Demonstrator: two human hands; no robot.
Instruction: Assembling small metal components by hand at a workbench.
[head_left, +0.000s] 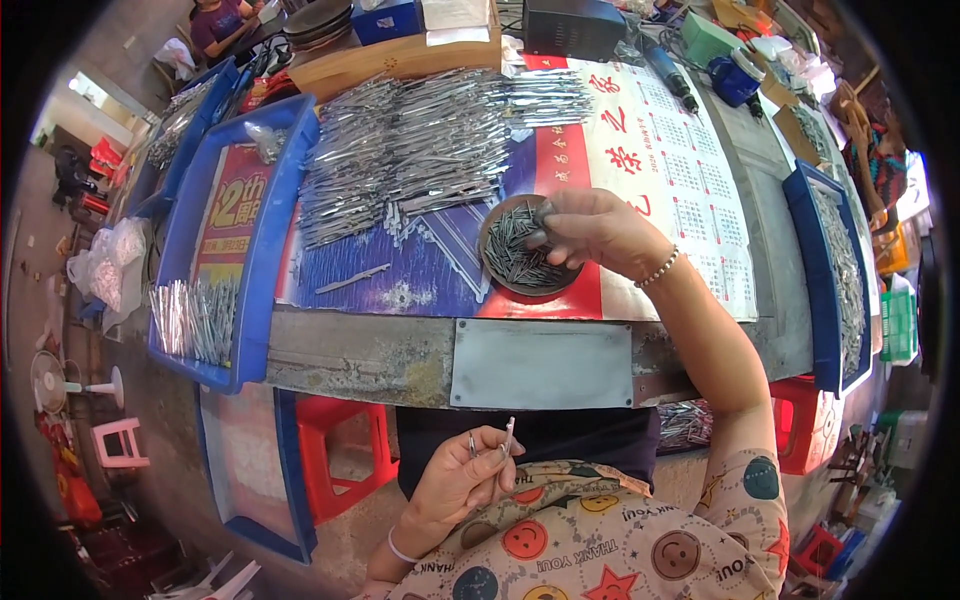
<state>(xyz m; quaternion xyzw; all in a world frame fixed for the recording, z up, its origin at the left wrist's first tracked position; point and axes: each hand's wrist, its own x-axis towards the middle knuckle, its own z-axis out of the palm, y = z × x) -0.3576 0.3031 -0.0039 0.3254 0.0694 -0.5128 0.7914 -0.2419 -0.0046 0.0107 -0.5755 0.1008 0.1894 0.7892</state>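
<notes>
In front of my body, below the table's front edge, my left hand (466, 474) is closed around a slender metal piece (511, 428) that sticks up past the fingertips. My right hand (598, 230) is over the right side of a round bowl (530, 290). Its thumb and fingers are pinched together, with darkened tips; anything between them is too small to make out. Many small grey metal pins (512, 240) fill the bowl. Beyond and left of it lie dense rows of thin silvery metal pieces (420, 140). One long piece (352, 279) lies apart on the blue printed sheet.
A blue tray (262, 300) at the left holds upright metal pieces. Another blue tray (828, 290) with metal parts is at the right edge. A wooden box (400, 62) and a blue rotary tool (672, 78) are at the back. Red stools (340, 410) stand below the table.
</notes>
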